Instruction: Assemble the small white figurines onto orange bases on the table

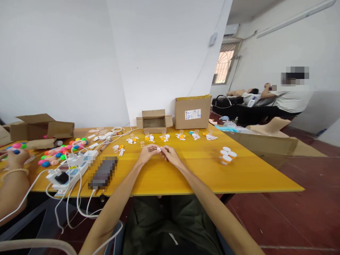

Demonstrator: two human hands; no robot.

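Observation:
My left hand (pixel 149 153) and my right hand (pixel 169 154) meet above the yellow table (pixel 183 180). Between their fingertips is a small white piece (pixel 158 149) with dark marks, too small to name, and both hands are closed on it. A clear cup (pixel 142 144) stands just behind my left hand. Farther back lie small piles of white pieces (pixel 151 137) with orange lids (pixel 163 138) and clear cups. To the left are another clear cup (pixel 115 148), an orange lid (pixel 121 146) and white pieces (pixel 121 152). Several white-topped cups (pixel 226 158) stand grouped at the right.
An open carton (pixel 154 129) and a closed cardboard box (pixel 192 113) stand along the wall. A power strip (pixel 77 171) with cables and a blurred phone (pixel 103 173) lie left. Beyond them, another person's hand (pixel 17 159) is near colourful balls (pixel 58 154). A person (pixel 292 95) sits far right.

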